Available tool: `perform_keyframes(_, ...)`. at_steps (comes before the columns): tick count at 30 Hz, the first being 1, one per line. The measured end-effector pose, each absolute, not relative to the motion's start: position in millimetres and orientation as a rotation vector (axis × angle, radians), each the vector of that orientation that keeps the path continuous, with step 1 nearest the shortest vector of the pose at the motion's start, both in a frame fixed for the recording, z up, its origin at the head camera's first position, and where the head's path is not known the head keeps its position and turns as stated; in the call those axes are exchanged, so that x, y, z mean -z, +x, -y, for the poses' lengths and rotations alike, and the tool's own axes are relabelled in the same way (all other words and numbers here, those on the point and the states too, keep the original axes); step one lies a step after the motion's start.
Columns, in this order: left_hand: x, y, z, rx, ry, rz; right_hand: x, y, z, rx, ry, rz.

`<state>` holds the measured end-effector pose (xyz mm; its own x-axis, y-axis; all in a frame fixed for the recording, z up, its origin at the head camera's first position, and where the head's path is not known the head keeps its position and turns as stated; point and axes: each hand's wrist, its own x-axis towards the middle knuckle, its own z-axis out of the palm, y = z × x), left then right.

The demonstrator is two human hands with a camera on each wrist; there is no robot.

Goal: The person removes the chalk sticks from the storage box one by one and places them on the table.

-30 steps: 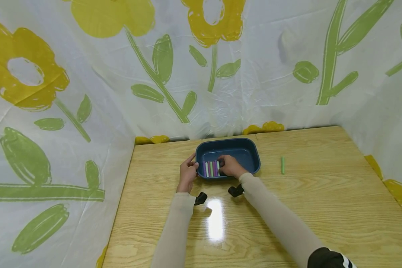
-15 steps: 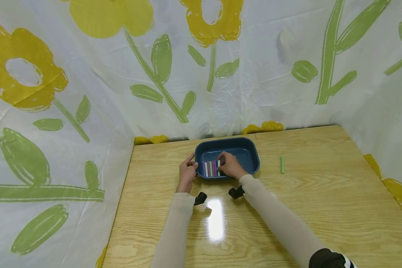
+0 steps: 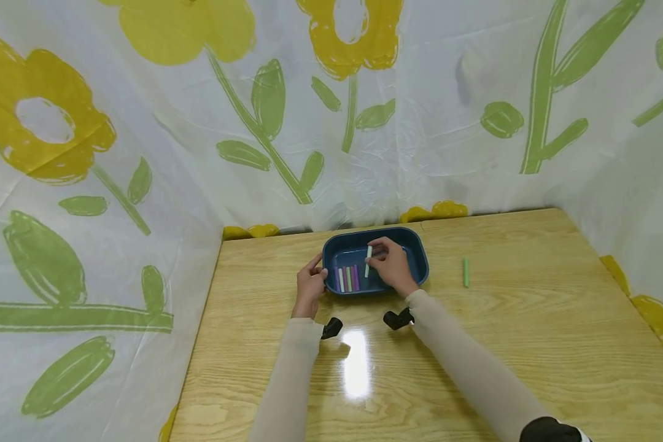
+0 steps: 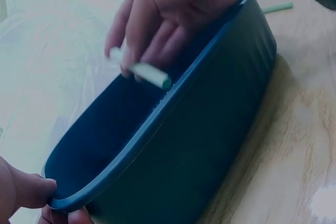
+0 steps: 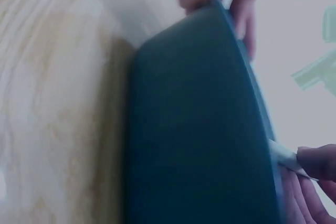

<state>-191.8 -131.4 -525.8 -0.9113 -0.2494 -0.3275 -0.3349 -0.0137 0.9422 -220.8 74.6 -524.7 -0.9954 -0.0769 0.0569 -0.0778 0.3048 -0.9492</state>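
Note:
A dark blue tub point(image 3: 376, 293) stands near the table's back edge. My left hand point(image 3: 310, 287) grips its left end, thumb over the rim and fingers outside, as the left wrist view shows. Over the tub, my right hand point(image 3: 393, 265) pinches a pale, whitish-green chalk stick point(image 4: 149, 73) between thumb and fingers. The stick is tilted, one end up, and overlaps the tub's inside in the head view. Several chalk sticks, purple, white and green point(image 3: 348, 279), lie side by side in the left part of the tub. In the wrist views the tub's wall hides them.
One green chalk stick point(image 3: 466, 272) lies on the wooden table point(image 3: 530, 319) to the right of the tub. A white sheet with printed flowers point(image 3: 431, 123) hangs behind the table and along both sides. Black wrist-camera mounts point(image 3: 398, 318) stick out below the wrists.
My right hand has lifted the pale chalk stick off the right end of the row and moved it slightly up and right. My left hand keeps its grip on the tub.

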Motion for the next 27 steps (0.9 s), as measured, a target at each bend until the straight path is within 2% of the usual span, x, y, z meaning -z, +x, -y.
perform_keyframes(6,525,-191,128,-2.103,-0.644,-2.165,518,-218,-102,-1.739,0.115,2.507)
perform_keyframes(27,529,-190,131,-2.098,-0.633,-2.188,520,-189,-215,-1.894,-0.101,2.360)
